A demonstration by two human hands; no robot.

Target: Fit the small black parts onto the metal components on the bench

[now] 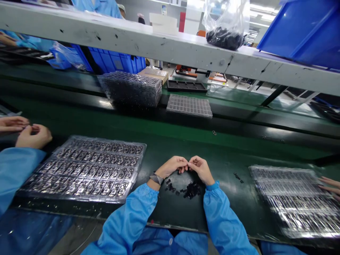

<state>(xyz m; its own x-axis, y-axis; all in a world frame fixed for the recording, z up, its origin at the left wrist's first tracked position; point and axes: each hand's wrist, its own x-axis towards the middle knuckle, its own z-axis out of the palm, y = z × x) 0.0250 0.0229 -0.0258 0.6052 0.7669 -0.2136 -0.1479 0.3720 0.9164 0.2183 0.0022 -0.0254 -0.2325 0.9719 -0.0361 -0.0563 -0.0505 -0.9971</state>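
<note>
My left hand (173, 166) and my right hand (199, 169) meet fingertip to fingertip above the dark green bench (170, 212). Both are pinched closed, and whatever lies between the fingers is too small or hidden to name. Just below them is a heap of small black parts (191, 190), with a looser scatter of black pieces (172, 186) to its left. A clear tray (142, 156) with rows of small circuit boards lies left of my hands. On the right, a second clear tray (255, 171) holds rows of thin shiny parts.
A co-worker's hands (35, 136) are at the left, and another person's fingers (329, 184) touch the right tray. Stacked clear trays (132, 88) and one divided tray (189, 105) stand behind. A white shelf (170, 42) crosses above, bearing a bag of black parts (225, 37) and a blue bin (300, 32).
</note>
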